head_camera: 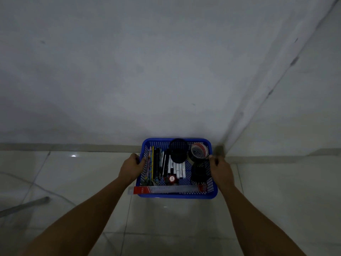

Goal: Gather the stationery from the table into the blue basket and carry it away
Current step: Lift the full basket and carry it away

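A blue mesh basket (177,195) is held out in front of me above a tiled floor, close to a wall corner. My left hand (131,169) grips its left rim and my right hand (221,169) grips its right rim. Inside lie pencils and pens (155,164) on the left, white markers (178,169) in the middle, a black mesh cup (178,150), a roll of tape (199,151), a second black cup (200,172) and a small red-topped item (172,179). A ruler (166,189) lies across the near rim.
White walls meet in a corner (220,150) just right of the basket, with a pale skirting strip (73,146) along the floor. A grey metal bar (24,206) shows at the lower left. Glossy floor tiles (166,218) spread below.
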